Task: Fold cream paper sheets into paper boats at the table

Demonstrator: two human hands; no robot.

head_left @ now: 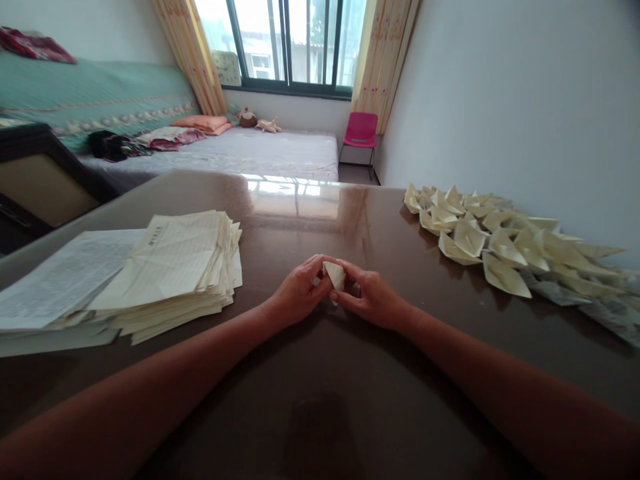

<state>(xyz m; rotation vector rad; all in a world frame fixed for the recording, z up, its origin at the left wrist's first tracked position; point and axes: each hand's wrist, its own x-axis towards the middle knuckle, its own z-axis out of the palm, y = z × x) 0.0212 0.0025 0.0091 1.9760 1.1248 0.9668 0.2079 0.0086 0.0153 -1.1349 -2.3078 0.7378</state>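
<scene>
A small folded piece of cream paper [334,275] sits between both hands at the middle of the dark brown table [310,400]. My left hand [299,292] pinches its left side with curled fingers. My right hand [371,297] grips its right side, fingers closed on it. Both hands rest low on the tabletop, touching each other around the paper.
A thick stack of cream paper sheets [170,277] lies to the left, partly over printed sheets [60,280]. A heap of several folded paper boats [500,243] lies along the right edge by the white wall. Beyond the table are a bed [240,150] and a pink chair [360,133].
</scene>
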